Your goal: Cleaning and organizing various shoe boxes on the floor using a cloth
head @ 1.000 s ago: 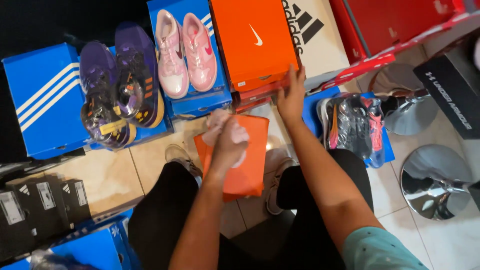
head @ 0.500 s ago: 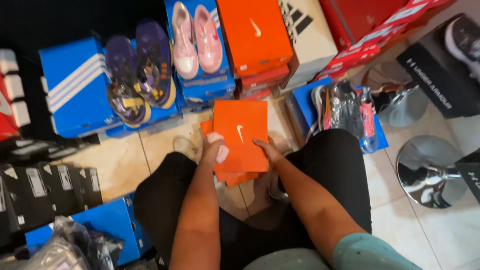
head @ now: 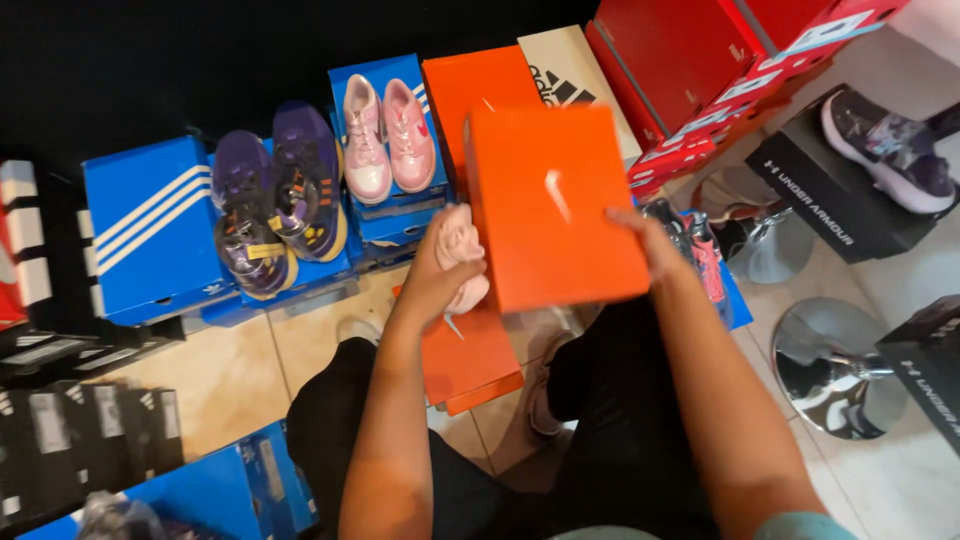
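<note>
DONE: orange lid (head: 555,205) lifted, held above lap by both hands | LEFT: left hand (head: 450,262) closed on lid's left edge | RIGHT: right hand (head: 640,235) gripping right edge | LEFT TO DO: orange box (head: 465,365) on floor open, lid not set down | CHANGE: lid higher and nearer the stacked boxes than half a second ago.

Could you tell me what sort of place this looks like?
Probably a shoe shop or its stockroom: stacked shoe boxes line the tiled floor, pairs such as the pink sneakers sit displayed on top, and the person's hands hold an orange shoe box.
</note>
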